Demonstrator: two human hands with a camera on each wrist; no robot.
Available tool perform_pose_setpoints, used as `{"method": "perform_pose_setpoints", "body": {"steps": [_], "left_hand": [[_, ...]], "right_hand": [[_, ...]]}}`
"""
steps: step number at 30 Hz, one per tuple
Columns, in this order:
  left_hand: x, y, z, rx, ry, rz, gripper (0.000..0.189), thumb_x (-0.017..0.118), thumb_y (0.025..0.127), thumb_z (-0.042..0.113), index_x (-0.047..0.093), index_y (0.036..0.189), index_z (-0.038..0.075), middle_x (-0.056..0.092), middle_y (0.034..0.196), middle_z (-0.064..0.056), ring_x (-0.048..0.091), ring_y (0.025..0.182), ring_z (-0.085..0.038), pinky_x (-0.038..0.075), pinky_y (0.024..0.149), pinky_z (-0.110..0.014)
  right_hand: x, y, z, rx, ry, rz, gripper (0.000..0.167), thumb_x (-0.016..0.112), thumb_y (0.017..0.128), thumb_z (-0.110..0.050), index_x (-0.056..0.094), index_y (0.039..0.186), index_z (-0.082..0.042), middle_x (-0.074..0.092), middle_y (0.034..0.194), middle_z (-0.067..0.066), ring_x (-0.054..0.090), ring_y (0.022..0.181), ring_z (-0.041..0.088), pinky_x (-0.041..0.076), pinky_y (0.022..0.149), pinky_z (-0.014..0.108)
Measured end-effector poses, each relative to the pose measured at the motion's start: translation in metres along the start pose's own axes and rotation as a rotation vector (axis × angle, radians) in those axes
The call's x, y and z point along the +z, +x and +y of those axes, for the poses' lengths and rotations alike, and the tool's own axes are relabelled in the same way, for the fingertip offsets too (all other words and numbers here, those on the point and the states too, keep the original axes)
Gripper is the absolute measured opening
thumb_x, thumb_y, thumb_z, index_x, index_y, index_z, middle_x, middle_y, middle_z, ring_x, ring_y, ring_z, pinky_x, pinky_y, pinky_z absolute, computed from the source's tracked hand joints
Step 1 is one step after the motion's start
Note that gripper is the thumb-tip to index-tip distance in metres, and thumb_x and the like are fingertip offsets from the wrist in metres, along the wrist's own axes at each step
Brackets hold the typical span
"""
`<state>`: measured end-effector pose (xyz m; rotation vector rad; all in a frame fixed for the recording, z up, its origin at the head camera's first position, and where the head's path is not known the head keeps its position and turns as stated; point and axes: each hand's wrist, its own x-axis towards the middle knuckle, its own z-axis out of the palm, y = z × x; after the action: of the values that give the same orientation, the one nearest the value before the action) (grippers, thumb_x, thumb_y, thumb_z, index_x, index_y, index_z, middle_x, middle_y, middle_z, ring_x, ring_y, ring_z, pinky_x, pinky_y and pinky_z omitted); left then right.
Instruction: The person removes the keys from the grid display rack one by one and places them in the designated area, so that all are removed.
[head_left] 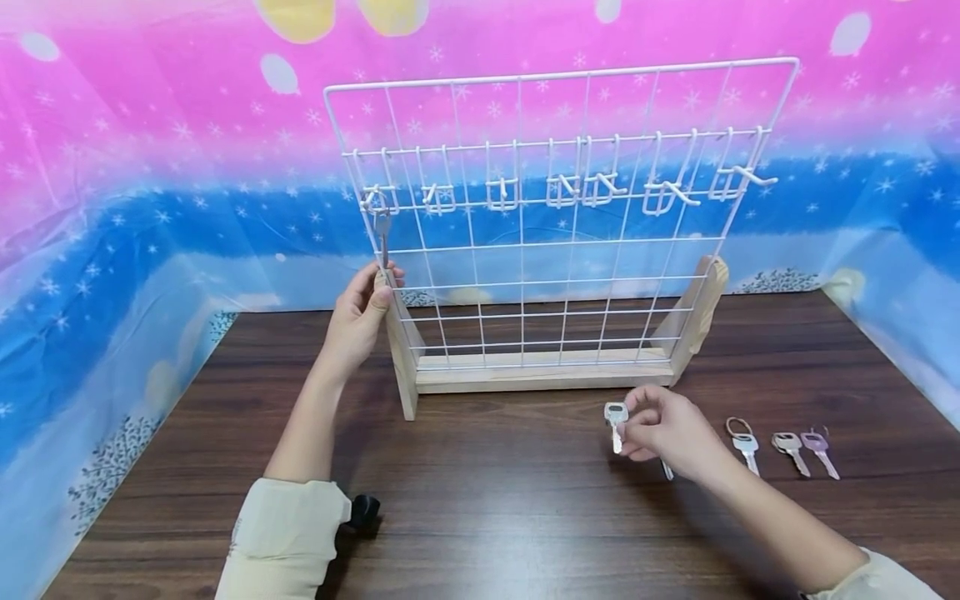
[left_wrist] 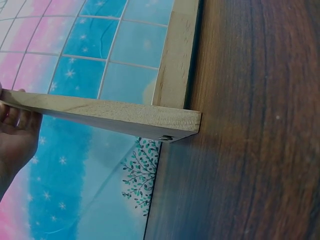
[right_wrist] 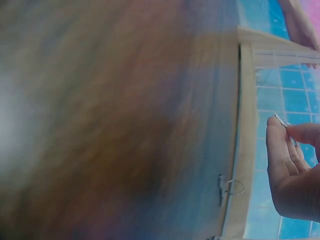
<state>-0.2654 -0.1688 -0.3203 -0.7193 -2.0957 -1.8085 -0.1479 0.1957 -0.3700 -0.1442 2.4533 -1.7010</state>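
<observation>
My left hand grips the top of the left wooden upright of a white wire grid rack. That upright also shows in the left wrist view, with the fingers at its far end. Over the table, in front of the rack, my right hand pinches a silver key between thumb and fingers. The right wrist view shows this key edge-on at the fingertips. Another key hangs from the leftmost hook of the rack, just above my left hand.
Several white hooks line the grid. Right of my right hand lie a silver ringed key, a brownish key and a purple key. Another key is partly hidden below that hand. A patterned cloth surrounds the brown table.
</observation>
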Motion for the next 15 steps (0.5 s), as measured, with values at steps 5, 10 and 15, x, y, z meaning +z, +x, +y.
{"method": "perform_pose_setpoints", "body": {"steps": [5,10,15], "left_hand": [[-0.001,0.0,-0.001,-0.014,0.009,-0.004,0.048,0.045,0.094,0.027,0.042,0.13,-0.005,0.054,0.111,0.006,0.047,0.11,-0.027,0.039,0.087,-0.024],[-0.001,0.001,-0.001,-0.015,0.015,-0.007,0.046,0.044,0.095,0.026,0.043,0.129,-0.006,0.054,0.111,0.004,0.048,0.108,-0.02,0.039,0.087,-0.025],[-0.001,0.001,-0.001,-0.016,0.017,-0.006,0.046,0.044,0.095,0.026,0.043,0.128,-0.006,0.054,0.111,0.005,0.048,0.107,-0.017,0.039,0.086,-0.024]], "right_hand": [[-0.002,-0.002,0.012,0.064,0.08,-0.127,0.022,0.054,0.078,0.006,0.042,0.096,0.007,0.064,0.074,0.013,0.064,0.064,0.021,0.054,0.058,0.036],[-0.001,-0.002,0.024,0.118,0.116,-0.2,0.024,0.057,0.078,0.004,0.043,0.097,0.007,0.063,0.074,0.012,0.063,0.063,0.02,0.053,0.057,0.035],[0.002,-0.001,0.029,0.133,0.098,-0.195,0.024,0.058,0.078,0.004,0.045,0.097,0.007,0.063,0.072,0.01,0.063,0.061,0.02,0.053,0.055,0.033]]}}
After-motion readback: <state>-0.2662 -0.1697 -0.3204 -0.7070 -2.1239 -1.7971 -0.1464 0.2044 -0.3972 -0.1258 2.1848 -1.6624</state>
